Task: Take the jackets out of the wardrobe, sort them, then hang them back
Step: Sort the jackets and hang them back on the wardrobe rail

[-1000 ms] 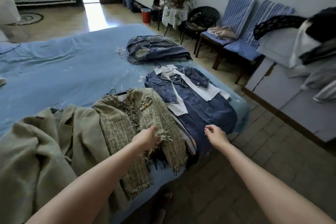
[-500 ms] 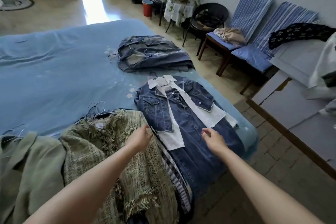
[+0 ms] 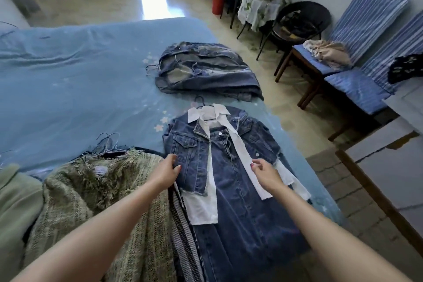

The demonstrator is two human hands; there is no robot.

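Observation:
A dark denim jacket with a white collar and white strips lies flat on a hanger at the near right of the blue bed. My left hand grips its left side edge. My right hand pinches the white strip on its front. Left of it lies a green fringed tweed jacket on top of a striped garment, and a pale green coat is at the far left. A stack of folded denim jackets sits farther back on the bed.
Wire hangers stick out above the tweed jacket. Two blue striped chairs stand along the right wall, one with a beige cloth. A black chair, a plant table and a red bin are behind them. A white panel lies at the right.
Both hands moved forward from the near edge of the bed onto the dark denim jacket. The left hand left the tweed jacket. The view shifted to the right and closer.

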